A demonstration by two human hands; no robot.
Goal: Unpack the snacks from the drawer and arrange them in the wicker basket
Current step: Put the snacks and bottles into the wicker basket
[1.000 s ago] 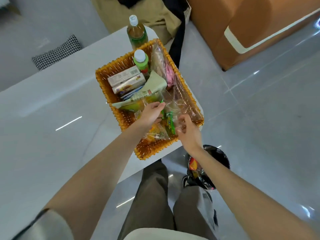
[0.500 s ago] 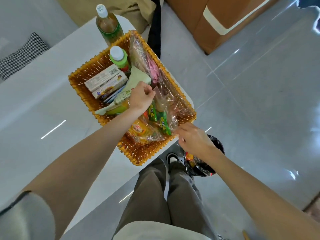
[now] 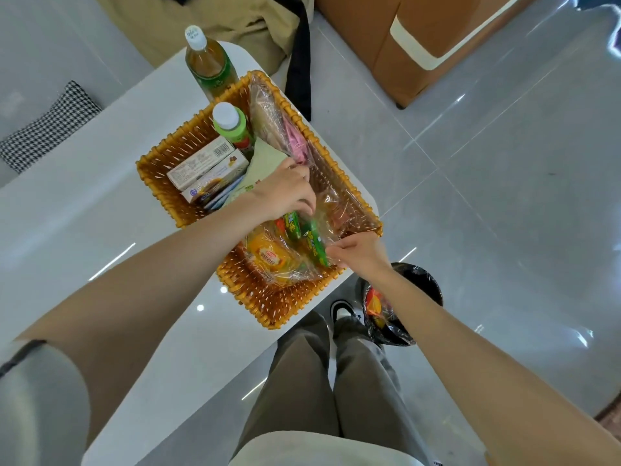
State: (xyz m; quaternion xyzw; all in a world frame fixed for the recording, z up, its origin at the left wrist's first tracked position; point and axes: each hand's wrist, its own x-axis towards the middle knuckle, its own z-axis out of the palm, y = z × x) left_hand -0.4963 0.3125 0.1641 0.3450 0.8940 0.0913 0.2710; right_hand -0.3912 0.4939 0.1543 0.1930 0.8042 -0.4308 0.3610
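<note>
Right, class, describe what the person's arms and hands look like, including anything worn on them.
Both arms are bare from the elbow down. The left hand and right hand show no gloves or watch. The left arm's short sleeve is light grey with a dark band at its hem.

Table: a white, glossy, round-cornered tabletop (image 3: 100, 213) fills the left of the view, with bright streaks of reflected light on it.
Cushion: a black-and-white houndstooth fabric cushion (image 3: 47, 129) lies beyond the table's left edge.
Sofa: a brown leather sofa with a cream band (image 3: 420, 38) stands at the top right, on the floor.
Cloth: a khaki fabric heap (image 3: 235, 18) sits past the table's far end; a black strap (image 3: 300, 62) hangs down its right side.
Bin: a round bin lined with a black plastic bag (image 3: 421, 280) stands on the floor near the table's corner, with a red-and-yellow wrapper (image 3: 374, 302) inside.
Floor: large grey polished tiles (image 3: 504, 196), shiny, with thin joints.
</note>
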